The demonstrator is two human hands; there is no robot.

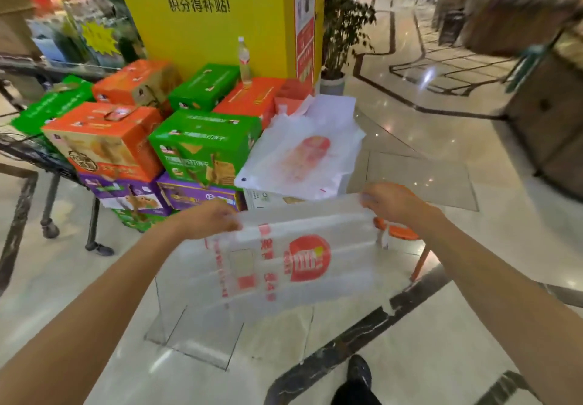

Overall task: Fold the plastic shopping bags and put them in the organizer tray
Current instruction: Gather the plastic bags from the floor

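Polished shop floor, stacked cartons behind. Left hand (209,220) and right hand (391,204) each pinch the translucent red-printed plastic bag (293,262) taut, apparently for folding above the clear tray (195,338).

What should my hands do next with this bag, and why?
Probably bring the two hands together to fold the bag in half. The left hand and right hand pinch its top corners, and it hangs spread flat above the clear tray.

Translucent red-printed shopping bag (293,262) hangs stretched above clear organizer tray (202,335).
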